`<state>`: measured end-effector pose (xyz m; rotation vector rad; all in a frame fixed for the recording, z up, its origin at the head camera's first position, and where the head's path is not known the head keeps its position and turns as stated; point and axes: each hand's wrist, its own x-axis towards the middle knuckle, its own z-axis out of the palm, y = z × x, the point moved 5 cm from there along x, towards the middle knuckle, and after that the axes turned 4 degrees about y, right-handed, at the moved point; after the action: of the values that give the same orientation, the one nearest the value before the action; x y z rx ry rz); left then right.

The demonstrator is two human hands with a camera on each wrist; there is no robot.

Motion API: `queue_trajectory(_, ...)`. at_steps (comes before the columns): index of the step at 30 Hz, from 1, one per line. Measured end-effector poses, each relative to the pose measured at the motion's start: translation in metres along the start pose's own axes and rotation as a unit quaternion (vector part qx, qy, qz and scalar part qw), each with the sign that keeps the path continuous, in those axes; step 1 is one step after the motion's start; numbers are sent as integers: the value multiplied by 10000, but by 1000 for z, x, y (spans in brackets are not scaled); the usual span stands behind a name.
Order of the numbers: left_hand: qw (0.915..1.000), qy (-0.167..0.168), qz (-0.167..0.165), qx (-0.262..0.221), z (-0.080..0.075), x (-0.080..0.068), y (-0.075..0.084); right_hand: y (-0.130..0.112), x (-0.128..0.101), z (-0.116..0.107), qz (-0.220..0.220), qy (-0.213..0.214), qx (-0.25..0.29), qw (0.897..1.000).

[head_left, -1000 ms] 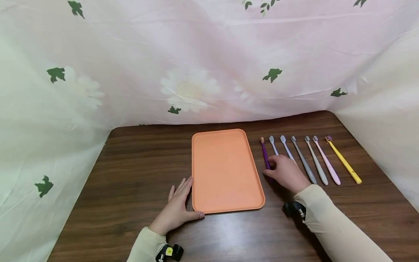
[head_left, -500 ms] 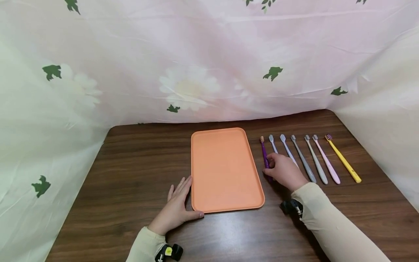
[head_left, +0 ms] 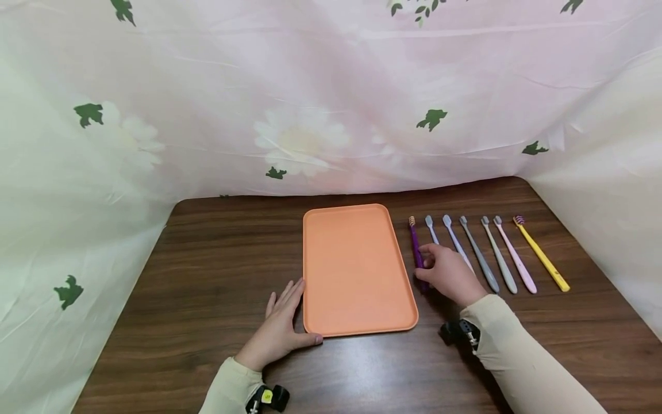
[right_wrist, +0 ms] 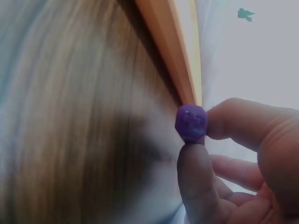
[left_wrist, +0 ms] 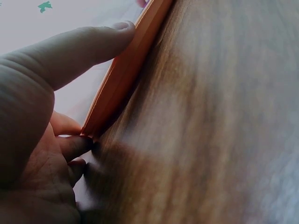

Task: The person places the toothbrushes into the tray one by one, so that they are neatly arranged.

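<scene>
Apparently to steady it, the left hand (head_left: 279, 332) rests with spread fingers against the near left corner of the orange tray (head_left: 357, 264), while the right hand (head_left: 451, 273) pinches the purple toothbrush (head_left: 416, 246) just right of it.

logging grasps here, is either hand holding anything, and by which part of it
The right hand pinches the purple toothbrush by its handle, toward the end away from the bristles; the left hand only touches the orange tray.
</scene>
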<state>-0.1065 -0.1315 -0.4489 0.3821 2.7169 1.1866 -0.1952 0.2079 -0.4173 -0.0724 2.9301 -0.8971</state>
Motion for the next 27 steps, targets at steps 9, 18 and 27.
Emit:
queue_trajectory(9,9999,-28,-93,31,-1,0,1,-5,-5,2,-186,190,246,9993)
queue_trajectory(18,9998,-65,-178,-50,-1,-1,1,-18,-8,7,-93,83,540,9985)
queue_trajectory(27,9999,-63,-121,-55,0,-1,1,-35,-12,9,-280,72,604,9978)
